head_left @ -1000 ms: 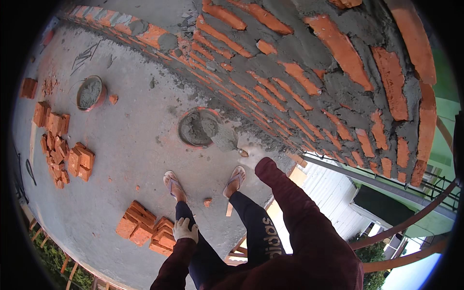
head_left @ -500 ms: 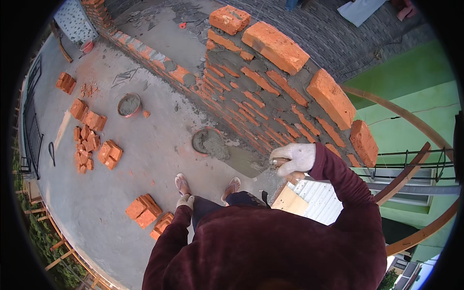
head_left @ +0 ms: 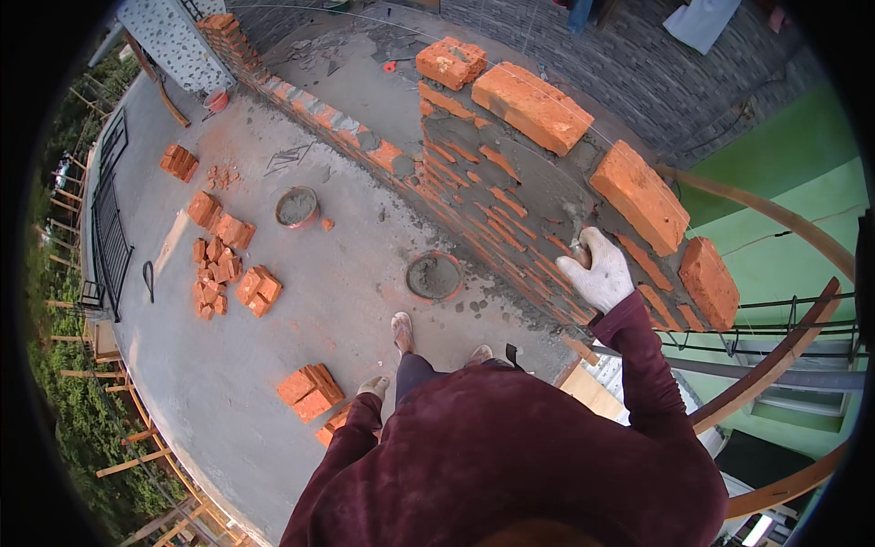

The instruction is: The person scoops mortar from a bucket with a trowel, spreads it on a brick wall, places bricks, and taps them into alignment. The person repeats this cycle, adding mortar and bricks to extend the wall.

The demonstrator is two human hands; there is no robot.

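My gloved right hand point(head_left: 592, 269) is closed on the handle of a trowel point(head_left: 576, 232), whose mortar-smeared blade lies against the face of the mortared brick wall point(head_left: 497, 210), below loose-topped orange bricks point(head_left: 533, 105) along the upper edge. My gloved left hand point(head_left: 372, 389) hangs low beside my left leg with its fingers loosely open, and I see nothing in it. A round bucket of mortar point(head_left: 434, 276) stands on the concrete floor at the foot of the wall, near my sandalled feet.
Several brick stacks point(head_left: 260, 292) and a second mortar bucket point(head_left: 296, 208) stand to the left. A black metal railing point(head_left: 114, 219) lies at the far left edge. Curved timber pieces point(head_left: 793, 346) and rebar cross the right side beside a green wall point(head_left: 811, 201). A string point(head_left: 383, 20) runs over the wall.
My right hand with the trowel has moved up from the near bucket to the upper wall face. My left hand stays low, and my view has shifted.
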